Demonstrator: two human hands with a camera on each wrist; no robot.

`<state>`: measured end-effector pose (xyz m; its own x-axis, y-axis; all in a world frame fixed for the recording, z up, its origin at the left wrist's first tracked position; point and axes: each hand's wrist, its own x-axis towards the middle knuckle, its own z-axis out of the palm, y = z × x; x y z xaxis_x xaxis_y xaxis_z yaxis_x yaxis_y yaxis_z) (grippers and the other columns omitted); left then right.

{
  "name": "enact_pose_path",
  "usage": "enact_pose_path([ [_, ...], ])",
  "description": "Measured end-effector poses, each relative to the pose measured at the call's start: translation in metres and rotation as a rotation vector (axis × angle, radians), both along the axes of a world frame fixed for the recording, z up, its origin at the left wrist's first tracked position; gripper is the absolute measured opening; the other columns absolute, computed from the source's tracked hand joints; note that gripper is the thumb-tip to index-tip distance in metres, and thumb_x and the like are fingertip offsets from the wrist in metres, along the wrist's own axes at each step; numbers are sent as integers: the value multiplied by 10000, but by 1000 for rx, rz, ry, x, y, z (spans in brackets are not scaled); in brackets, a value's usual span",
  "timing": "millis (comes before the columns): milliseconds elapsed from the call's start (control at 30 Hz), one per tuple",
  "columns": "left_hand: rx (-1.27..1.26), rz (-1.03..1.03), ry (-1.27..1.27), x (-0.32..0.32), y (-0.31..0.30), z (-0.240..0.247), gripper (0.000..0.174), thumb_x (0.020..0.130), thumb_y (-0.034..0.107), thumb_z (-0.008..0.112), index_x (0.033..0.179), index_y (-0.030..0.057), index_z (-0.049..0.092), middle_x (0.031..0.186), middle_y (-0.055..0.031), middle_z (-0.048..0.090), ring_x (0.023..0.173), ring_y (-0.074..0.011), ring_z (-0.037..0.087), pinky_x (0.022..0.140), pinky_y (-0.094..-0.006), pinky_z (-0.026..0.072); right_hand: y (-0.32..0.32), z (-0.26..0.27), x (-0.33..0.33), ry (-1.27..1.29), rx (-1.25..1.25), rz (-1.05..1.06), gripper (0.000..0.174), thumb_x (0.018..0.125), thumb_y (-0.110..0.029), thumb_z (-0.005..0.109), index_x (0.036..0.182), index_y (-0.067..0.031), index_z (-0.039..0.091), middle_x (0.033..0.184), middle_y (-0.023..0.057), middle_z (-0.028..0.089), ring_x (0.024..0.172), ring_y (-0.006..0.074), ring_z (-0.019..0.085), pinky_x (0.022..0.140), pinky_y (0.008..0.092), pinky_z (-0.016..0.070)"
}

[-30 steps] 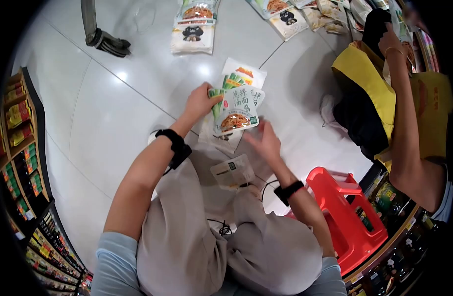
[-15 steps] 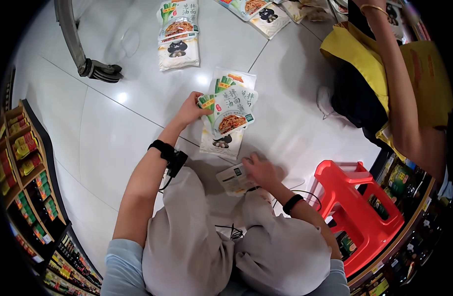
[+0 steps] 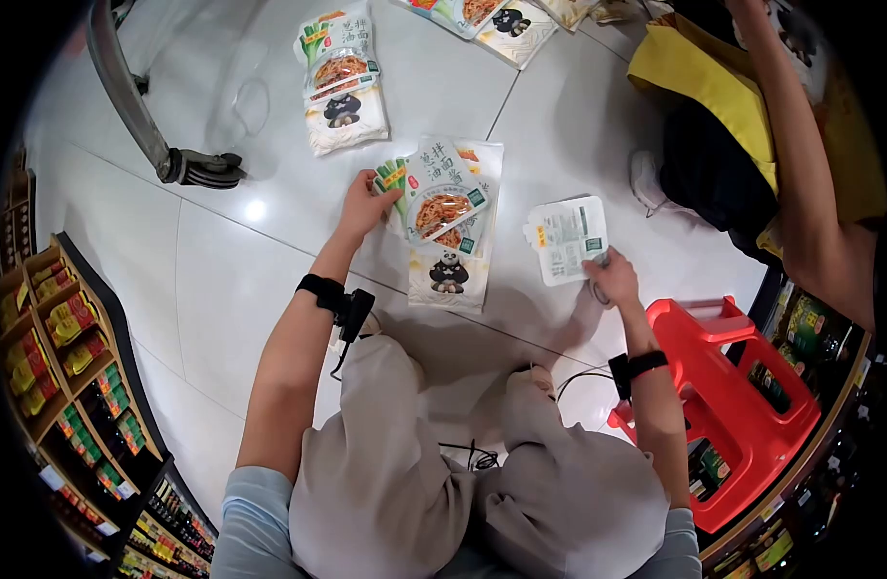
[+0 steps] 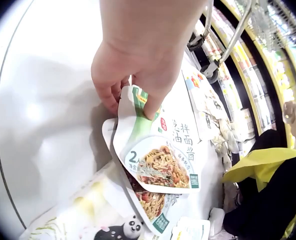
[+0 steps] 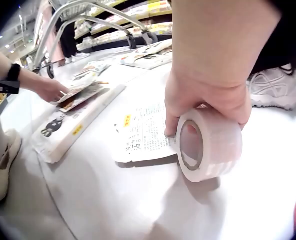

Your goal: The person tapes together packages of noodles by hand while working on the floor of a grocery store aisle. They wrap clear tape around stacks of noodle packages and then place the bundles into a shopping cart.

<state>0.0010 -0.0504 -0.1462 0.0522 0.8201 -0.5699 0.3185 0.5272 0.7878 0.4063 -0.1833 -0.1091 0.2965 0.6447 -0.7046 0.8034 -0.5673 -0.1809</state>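
Note:
My left hand (image 3: pixel 365 201) pinches the edge of a scallion-oil noodle sauce pouch (image 3: pixel 445 193), its thumb on the printed front. A second sauce pouch (image 4: pixel 153 206) shows beneath it, and both overlap a white noodle packet with a panda print (image 3: pixel 446 280) on the floor. Over to the right, my right hand (image 3: pixel 612 278) grips a roll of clear tape (image 5: pixel 208 145), with a fingertip at the corner of another sauce pouch (image 3: pixel 569 241). That pouch has its text-covered back upward.
Another noodle packet with a sauce pouch on it (image 3: pixel 342 77) lies farther ahead, left of several more packets (image 3: pixel 511 29). A red stool (image 3: pixel 723 405) stands at right, near a person in a yellow vest (image 3: pixel 699 92). A metal cart leg (image 3: pixel 125 96) and shelves (image 3: pixel 77 338) are at left.
My right hand has gone from beside the stacked pouches down to the back-up pouch near my feet. That pouch has moved right and forward with it. My left hand keeps its pouch over the noodle packet.

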Motion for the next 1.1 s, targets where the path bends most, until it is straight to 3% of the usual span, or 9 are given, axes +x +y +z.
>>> enact_pose_path([
  [167, -132, 1, -133, -3, 12, 10, 377, 740, 148, 684, 1037, 38, 479, 789, -28, 547, 622, -88, 503, 536, -229, 402, 11, 4, 2, -251, 203, 150, 486, 717, -408, 615, 1057, -77, 513, 958, 153, 610, 833, 333, 604, 714, 410, 478],
  [300, 14, -342, 5, 8, 3, 17, 435, 702, 149, 689, 1056, 22, 469, 895, -102, 589, 820, -196, 566, 723, -307, 446, 18, 32, -26, -276, 293, 35, 502, 731, -416, 614, 1084, -77, 503, 984, 149, 597, 876, 322, 593, 746, 388, 467],
  [433, 134, -398, 162, 25, -6, 23, 461, 682, 186, 699, 1049, 29, 469, 929, -141, 597, 874, -297, 581, 766, -364, 446, 25, 14, -86, 401, 358, -23, 506, 755, -410, 606, 1128, -87, 494, 960, 133, 608, 866, 283, 593, 747, 336, 460],
  [533, 160, -419, 344, 25, -4, 23, 458, 677, 206, 717, 1027, 38, 474, 820, -85, 572, 702, -157, 533, 652, -282, 446, 37, -26, -123, 523, 344, -140, 375, 781, -340, 594, 1050, -89, 524, 903, 108, 623, 827, 261, 601, 707, 332, 459],
  [667, 175, -263, 446, 25, -3, 26, 441, 676, 191, 719, 1021, 41, 490, 830, -85, 582, 710, -160, 537, 653, -284, 447, 49, -22, -132, 536, 228, -35, 167, 805, -190, 567, 886, -53, 515, 780, 89, 623, 736, 256, 602, 636, 363, 450],
  [767, 249, -140, 234, 21, -12, 31, 405, 682, 163, 714, 1003, 38, 501, 827, -80, 586, 714, -167, 539, 647, -284, 446, 44, -30, -134, 566, 213, 81, 157, 802, -185, 562, 895, -66, 520, 799, 96, 624, 749, 266, 600, 640, 365, 452],
  [867, 210, -176, 191, 22, -20, 32, 424, 698, 133, 696, 1062, 49, 494, 964, -119, 562, 809, -211, 552, 698, -301, 458, 42, -19, -140, 501, 219, 164, 139, 792, -162, 556, 897, -73, 533, 817, 103, 626, 758, 275, 598, 651, 364, 456],
  [967, 564, -257, 449, 26, -28, 21, 493, 711, 134, 681, 1153, 72, 472, 1164, -161, 472, 1005, -276, 498, 845, -356, 421, 36, -30, -138, 586, 210, 57, 140, 782, -144, 547, 901, -69, 546, 829, 103, 627, 764, 276, 599, 660, 355, 460],
  [1100, 776, -695, 551, 45, -49, 35, 589, 776, 282, 601, 1297, 132, 371, 1379, -143, 280, 1263, -339, 263, 1036, -467, 199, 29, -38, -135, 607, 190, 71, 144, 771, -120, 536, 905, -71, 556, 839, 100, 628, 762, 271, 601, 668, 352, 462],
])
